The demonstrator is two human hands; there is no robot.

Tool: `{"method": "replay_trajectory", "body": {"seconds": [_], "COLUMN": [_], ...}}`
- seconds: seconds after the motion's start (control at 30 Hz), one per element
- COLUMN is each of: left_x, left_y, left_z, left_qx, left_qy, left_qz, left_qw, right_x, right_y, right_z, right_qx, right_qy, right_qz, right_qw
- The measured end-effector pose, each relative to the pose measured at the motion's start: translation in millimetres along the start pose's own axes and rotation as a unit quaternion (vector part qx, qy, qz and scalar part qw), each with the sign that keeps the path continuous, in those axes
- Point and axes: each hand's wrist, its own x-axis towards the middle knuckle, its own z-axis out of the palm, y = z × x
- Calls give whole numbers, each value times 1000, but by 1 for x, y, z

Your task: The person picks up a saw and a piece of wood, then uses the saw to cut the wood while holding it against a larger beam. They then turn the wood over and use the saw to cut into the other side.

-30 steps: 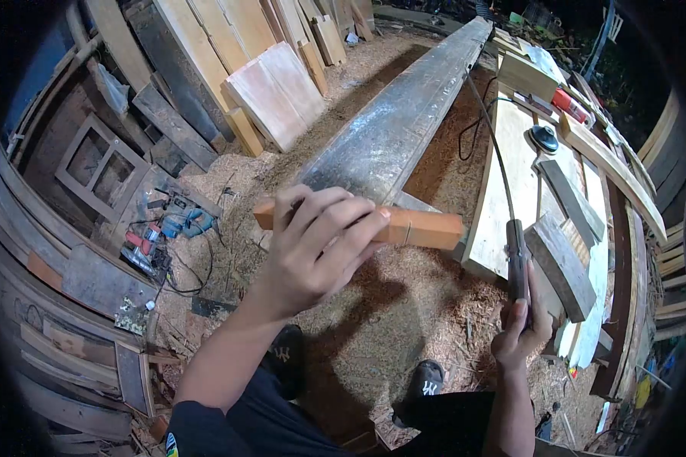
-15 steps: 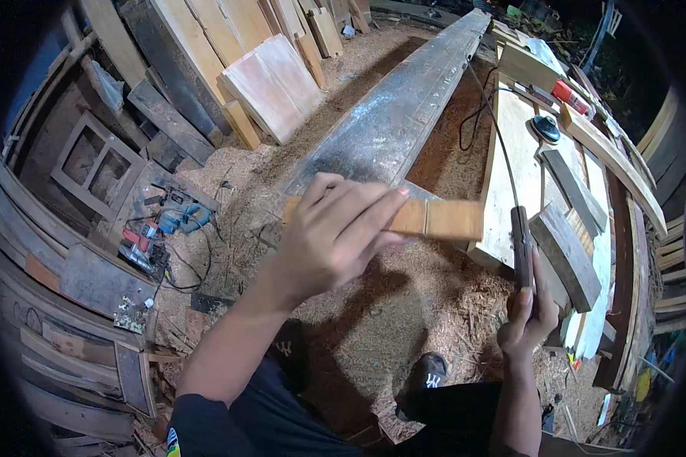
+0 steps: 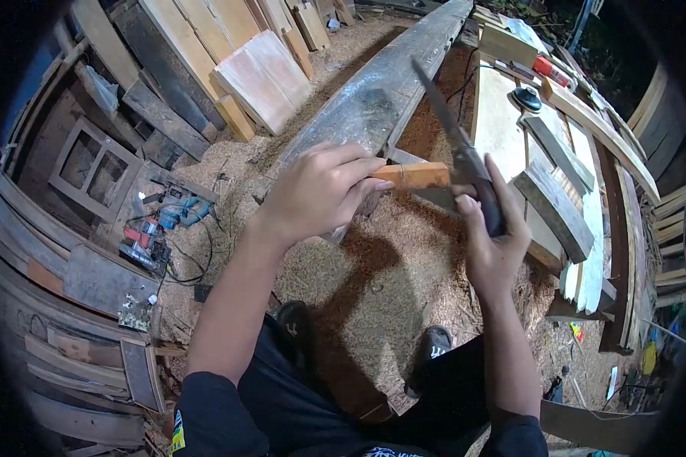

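My left hand [image 3: 320, 186] is closed around a short wooden block [image 3: 425, 176], whose orange-brown end sticks out to the right past my thumb. A thin line crosses the block near my fingertips. In my right hand [image 3: 499, 240] is a machete [image 3: 443, 107], gripped by its dark handle. Its long narrow blade points up and away to the left, beyond the block. The handle is just right of the block's free end. Part of the block is hidden under my left fingers.
A long worn plank bench [image 3: 358, 99] stretches away ahead. To the right, a worktable [image 3: 499, 107] bears boards, a grey beam [image 3: 554, 209] and a sander [image 3: 526, 98]. Power tools [image 3: 183, 213] and cords lie on the left. Boards [image 3: 263, 80] lean at the back; shavings cover the floor.
My right hand has risen and moved left, bringing the machete close to the block, its blade now tilted left. My left hand has turned the block and shifted slightly left.
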Motion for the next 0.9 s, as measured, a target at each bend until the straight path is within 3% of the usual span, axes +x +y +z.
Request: {"method": "replay_trajectory", "body": {"seconds": [0.23,0.63,0.7,0.8,0.9], "left_x": [-7,-10,-10,-14,-17], "left_y": [2,9,14,9,14], "left_z": [-13,-20,-28,-32,-36], "left_qx": [-3,40,81,19,52], "left_qy": [-26,39,-78,-84,-26], "left_qz": [-6,36,-46,-115,-71], "left_qw": [1000,998,993,990,996], "right_x": [4,0,-3,-4,-7], "right_y": [9,-4,-7,-2,-8], "right_z": [30,16,11,4,2], "right_qx": [68,69,21,-5,-12], "right_qy": [18,-15,-10,-8,-7], "right_qz": [47,30,25,-10,-11], "right_qw": [996,997,999,1000,1000]}}
